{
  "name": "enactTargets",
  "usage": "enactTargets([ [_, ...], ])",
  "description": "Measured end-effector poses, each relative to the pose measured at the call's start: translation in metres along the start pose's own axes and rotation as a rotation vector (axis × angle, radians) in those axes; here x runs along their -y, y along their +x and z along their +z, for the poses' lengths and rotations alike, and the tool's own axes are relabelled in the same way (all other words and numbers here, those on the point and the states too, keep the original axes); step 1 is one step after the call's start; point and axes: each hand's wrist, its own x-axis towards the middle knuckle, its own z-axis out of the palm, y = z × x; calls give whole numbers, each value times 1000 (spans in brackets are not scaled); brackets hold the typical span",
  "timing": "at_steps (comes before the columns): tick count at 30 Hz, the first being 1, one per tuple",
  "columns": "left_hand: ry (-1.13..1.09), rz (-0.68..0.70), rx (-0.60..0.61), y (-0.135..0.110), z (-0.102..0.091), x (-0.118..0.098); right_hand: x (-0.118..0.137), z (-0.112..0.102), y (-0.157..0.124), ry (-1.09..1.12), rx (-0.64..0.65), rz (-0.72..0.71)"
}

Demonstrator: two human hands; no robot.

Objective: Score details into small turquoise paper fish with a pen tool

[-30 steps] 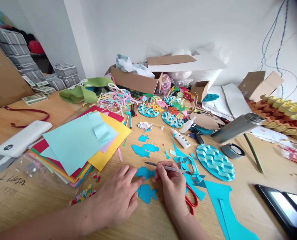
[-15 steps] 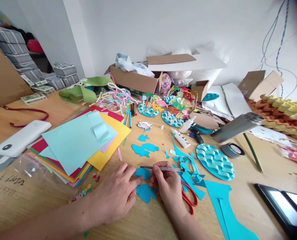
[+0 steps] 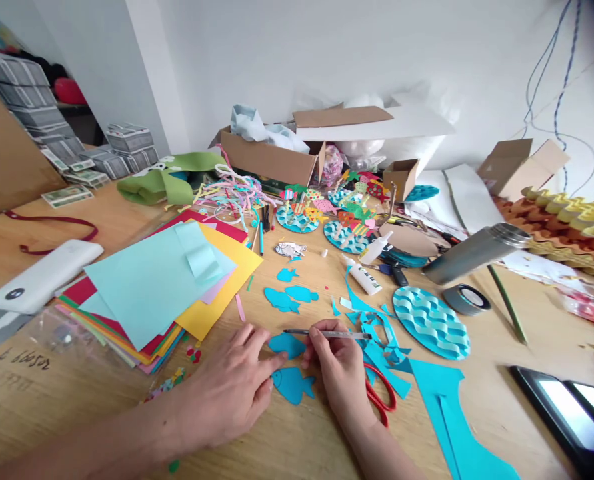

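Observation:
My left hand lies flat on the table with its fingers spread, the fingertips pressing a blue paper fish. My right hand is closed round a thin pen held nearly level, its tip pointing left above another blue fish cutout. Red-handled scissors lie just right of my right wrist. More blue fish lie farther up the table.
A stack of coloured paper sheets lies to the left. A blue wavy disc, tape roll, glue bottle and metal flask sit to the right. Blue paper scraps, a tablet and cardboard boxes surround the work spot.
The pen has tilted flatter and its tip shifted slightly left. My right hand slid a little down and left. The left hand stays on the fish.

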Motion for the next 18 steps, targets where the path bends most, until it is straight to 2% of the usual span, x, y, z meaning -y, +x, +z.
enactTargets([
  [5,33,8,21,1,-4,-2,-3,3,-2,2,18,20],
  [11,41,1,54,3,-7,-3,-6,4,-4,-32,-27,-34],
  [18,84,-1,78,1,-5,-4,-11,6,-1,-72,44,-4],
])
